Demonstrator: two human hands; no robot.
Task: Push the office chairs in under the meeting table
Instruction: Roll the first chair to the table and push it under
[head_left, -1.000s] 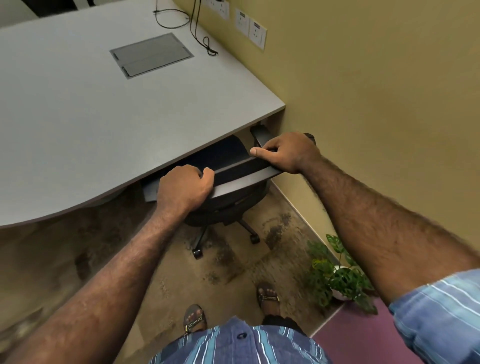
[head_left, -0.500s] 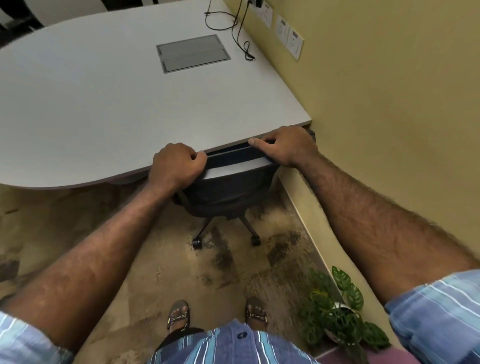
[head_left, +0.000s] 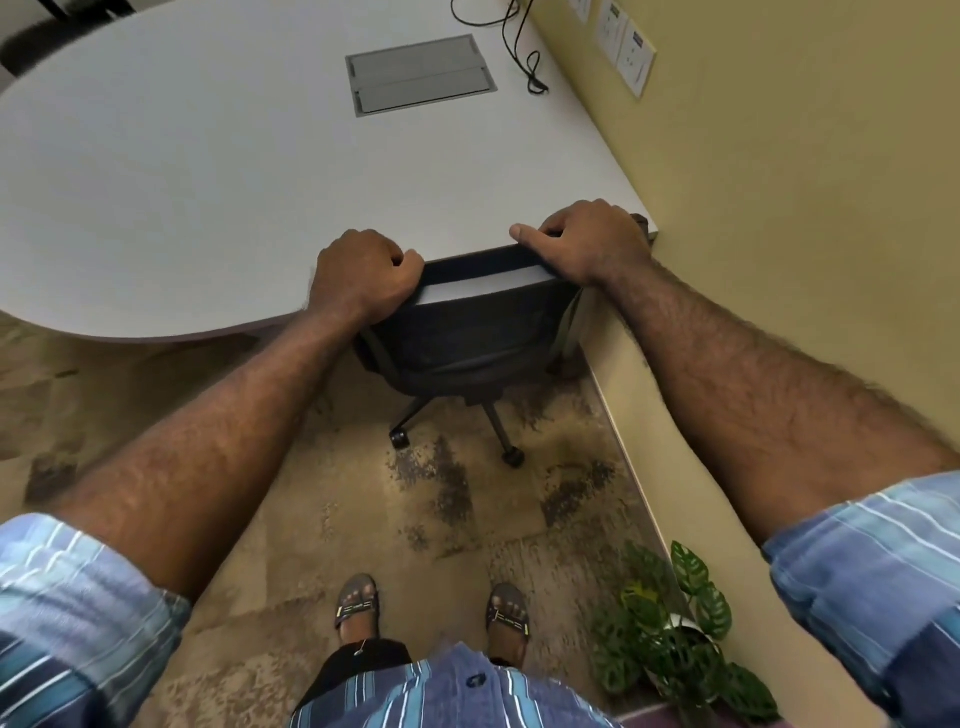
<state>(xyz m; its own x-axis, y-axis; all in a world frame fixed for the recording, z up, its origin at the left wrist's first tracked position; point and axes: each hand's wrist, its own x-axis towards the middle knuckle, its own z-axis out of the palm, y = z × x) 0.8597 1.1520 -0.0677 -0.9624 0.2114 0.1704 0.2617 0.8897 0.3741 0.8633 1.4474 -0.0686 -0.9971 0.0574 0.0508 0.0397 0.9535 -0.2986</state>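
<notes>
Office chair (head_left: 467, 338): one fully seen, backrest top rail running left-right, seat side toward worktop (head_left: 208, 182), tucked under its near edge. Left hand (head_left: 363, 280) grip clenched round rail's left end; right hand (head_left: 587, 241) grip grasping right end, thumb along rail. Two castors seen below grips. Potted plant (head_left: 675, 639) right of feet, by wall.

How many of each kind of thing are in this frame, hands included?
Hands: 2, left hand and right hand, both gripping the chair back
Chair: 1
Table: 1
Plant: 1
Cable: 1
Wall sockets: at least 2, the row is cut off
Total: at least 8
</notes>
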